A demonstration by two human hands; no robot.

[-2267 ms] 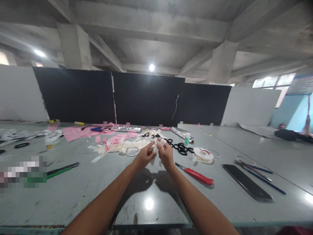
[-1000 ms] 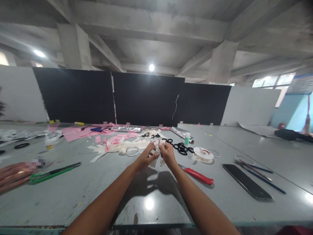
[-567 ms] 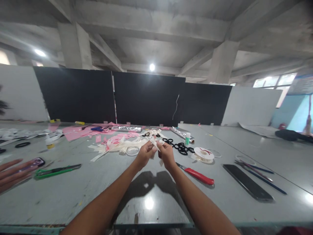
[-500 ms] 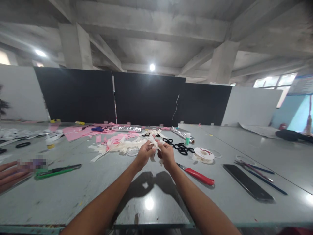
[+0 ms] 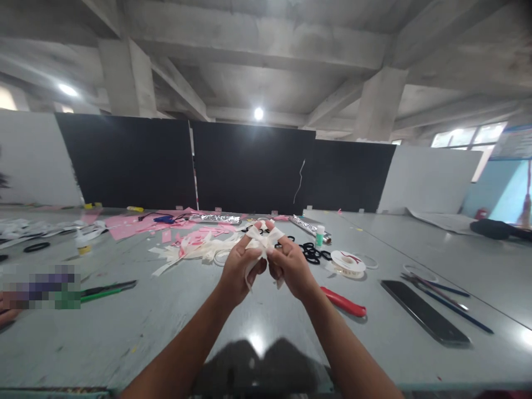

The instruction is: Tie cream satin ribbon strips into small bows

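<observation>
Between my two hands, over the middle of the table, is a white ribbon bow [image 5: 265, 239] with its loops spread and its tails hanging down. My left hand [image 5: 242, 263] pinches its left side, an index finger up at the loop. On the other side my right hand [image 5: 288, 263] grips it the same way, both thumbs meeting near the knot. Behind the hands lies a heap of cream ribbon strips [image 5: 208, 249]. A red-handled cutter [image 5: 344, 302] lies to the right of my right hand, partly hidden by my forearm.
Black hair ties [image 5: 311, 252], a ribbon spool [image 5: 348, 262] and a green-labelled bottle [image 5: 320, 236] stand right of centre. Farther right lie a black phone [image 5: 424, 311] and tweezers [image 5: 440, 291]. At left are a green cutter [image 5: 108, 291], a co-worker's hand [image 5: 8, 316] and pink fabric [image 5: 133, 223].
My hands have come nearer and slightly lower, and the ribbon's bow shape now shows with its loops spread. The co-worker's hand at left has shifted further left and down.
</observation>
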